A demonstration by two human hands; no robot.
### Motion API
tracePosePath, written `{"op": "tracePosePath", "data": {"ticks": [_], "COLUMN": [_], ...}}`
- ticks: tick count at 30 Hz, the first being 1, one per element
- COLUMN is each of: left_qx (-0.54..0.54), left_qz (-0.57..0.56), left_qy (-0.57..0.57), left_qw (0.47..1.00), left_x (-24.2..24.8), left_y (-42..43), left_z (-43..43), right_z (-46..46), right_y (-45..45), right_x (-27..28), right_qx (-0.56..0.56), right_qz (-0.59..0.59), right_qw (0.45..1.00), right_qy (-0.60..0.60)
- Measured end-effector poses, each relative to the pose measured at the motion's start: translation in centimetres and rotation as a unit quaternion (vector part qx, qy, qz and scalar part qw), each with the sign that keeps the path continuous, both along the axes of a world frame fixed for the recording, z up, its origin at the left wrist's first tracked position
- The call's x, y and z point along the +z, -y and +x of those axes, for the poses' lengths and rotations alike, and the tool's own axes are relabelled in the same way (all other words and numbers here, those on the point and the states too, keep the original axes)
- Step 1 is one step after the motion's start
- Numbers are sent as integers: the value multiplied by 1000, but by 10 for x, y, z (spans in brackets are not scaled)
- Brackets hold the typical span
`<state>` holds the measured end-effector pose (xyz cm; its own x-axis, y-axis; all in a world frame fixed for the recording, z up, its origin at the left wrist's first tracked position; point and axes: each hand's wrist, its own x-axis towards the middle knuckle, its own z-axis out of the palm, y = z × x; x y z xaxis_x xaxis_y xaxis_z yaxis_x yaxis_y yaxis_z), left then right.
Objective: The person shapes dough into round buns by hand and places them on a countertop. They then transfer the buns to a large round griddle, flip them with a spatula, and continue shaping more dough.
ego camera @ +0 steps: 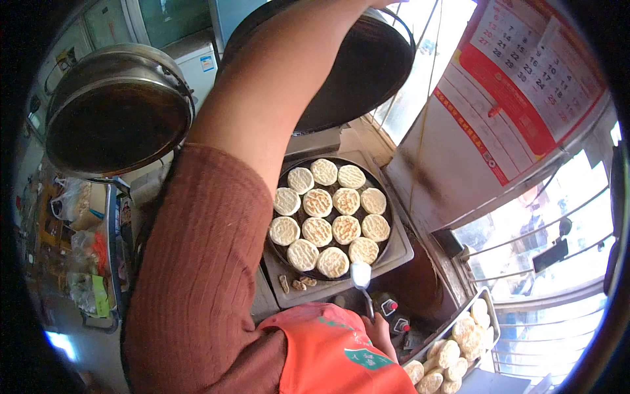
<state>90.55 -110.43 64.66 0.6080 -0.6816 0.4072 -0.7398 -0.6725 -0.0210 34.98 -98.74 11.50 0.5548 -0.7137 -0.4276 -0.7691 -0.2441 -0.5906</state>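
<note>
Round flatbreads [331, 232] lie in a round dark griddle pan [336, 279] before me; the middle ones are browner. My right hand [379, 332] is closed around the handle of a metal spatula [361, 275], whose blade rests by the pan's near rim and the lowest breads. Up across the view stretches my left arm, in a brown sleeve, in front of a large raised black lid or pan [374, 64]. Only a sliver of my left hand [386, 3] shows at the top edge, so its hold is hidden.
A second round metal lid or pan [118, 123] hangs at left. Metal tray [494, 315] at lower right holds more flatbreads. Bottles with red caps [390, 306] stand below the stove. Peanuts [299, 284] lie on the stove edge. A calendar [521, 88] hangs beside barred windows.
</note>
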Motion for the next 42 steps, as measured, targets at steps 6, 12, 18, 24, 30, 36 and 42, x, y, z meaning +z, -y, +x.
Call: {"op": "tracePosePath", "data": {"ticks": [6,12,18,24,30,36,42], "left_qx": [-28,-187,-292,-162,-219,-143,260], "left_qz": [-73,-129,-84,-31,38,-256,-324], "left_qy": [145,357,-134,-526,-480,-438,-243], "left_qw": [986,906,943,834,848,850,877], "left_x": [-38,-126,-243,-497,-602,-580,-615], "left_y": [-7,-48,-111,-123,-161,-281,-546], "left_z": [-24,-135,-287,-415,-441,-406,-346], "right_z": [-58,-56,-51,-27,2,37,88], "right_y": [-9,33,69,57,15,-43,-111], "right_x": [22,27,58,103,104,97,79], "right_qx": [-177,-320,-228,-192,-20,83,376], "right_qz": [-72,155,-15,204,283,326,63], "right_qw": [979,862,870,841,877,899,905], "right_qy": [72,361,437,463,387,281,188]}}
